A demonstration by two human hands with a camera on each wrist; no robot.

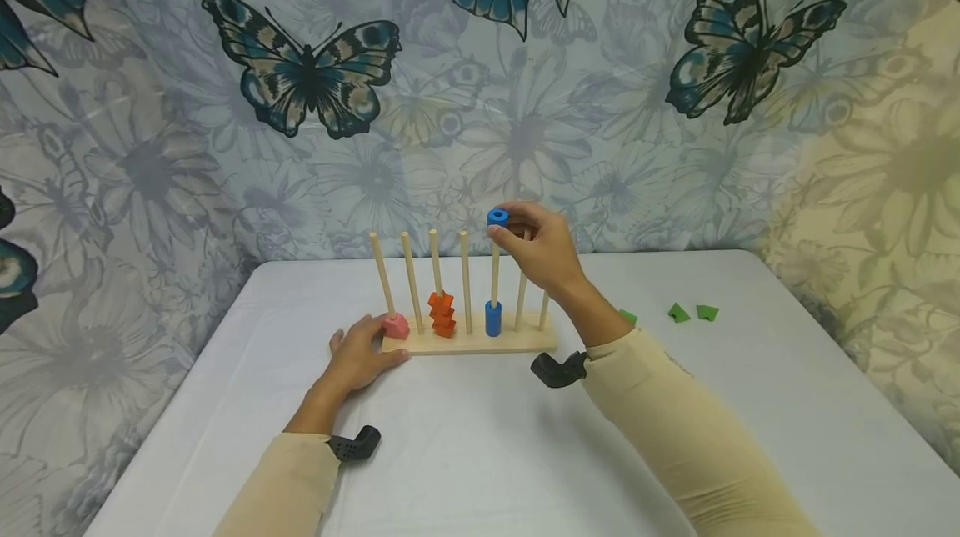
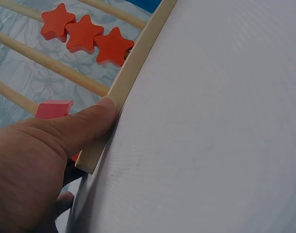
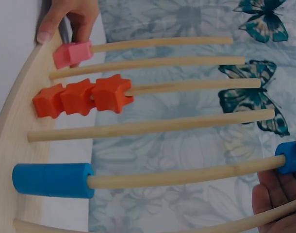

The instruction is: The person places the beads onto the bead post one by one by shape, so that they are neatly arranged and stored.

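A wooden peg stand (image 1: 480, 343) with a row of upright dowels stands on the table. My left hand (image 1: 356, 362) holds its left end, thumb on the front edge, beside the pink block (image 1: 396, 327) at the foot of the end peg. High up, my right hand (image 1: 546, 249) pinches a blue cylinder bead (image 1: 497, 217) at the top of a peg; in the right wrist view the peg tip meets the bead's hole. Blue cylinders (image 3: 53, 180) sit at that peg's foot. Three orange-red star beads (image 2: 85, 34) are stacked on another peg.
Green pieces (image 1: 678, 313) lie on the white table (image 1: 465, 445) to the right of the stand, one partly hidden by my right arm. Behind the table rises a wall (image 1: 517, 128) with a butterfly and flower pattern.
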